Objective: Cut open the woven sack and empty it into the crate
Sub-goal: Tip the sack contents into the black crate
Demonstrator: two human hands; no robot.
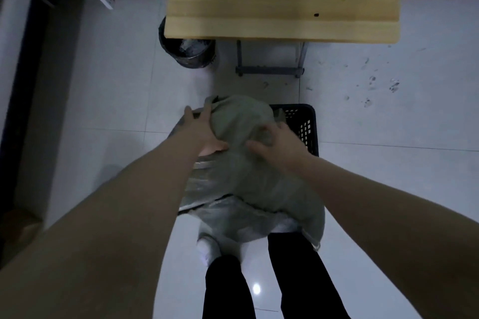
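A grey-green woven sack (246, 176) lies draped over a black slotted plastic crate (305, 122) on the floor in front of my legs. Only the crate's far right corner shows; the sack hides the rest. My left hand (204, 132) grips the sack's far left part, fingers spread over the cloth. On the upper right side my right hand (280, 142) pinches a fold of the sack. Clear plastic film shows under the sack's near edge. Whether the sack is cut open I cannot tell, and no cutting tool is visible.
A wooden table (282, 0) on a grey metal frame stands just beyond the crate. A black bin (186, 52) with a liner sits by its left leg. White floor tiles (388, 111) carry dirt marks at the right. My black-trousered legs (298, 280) stand close behind the sack.
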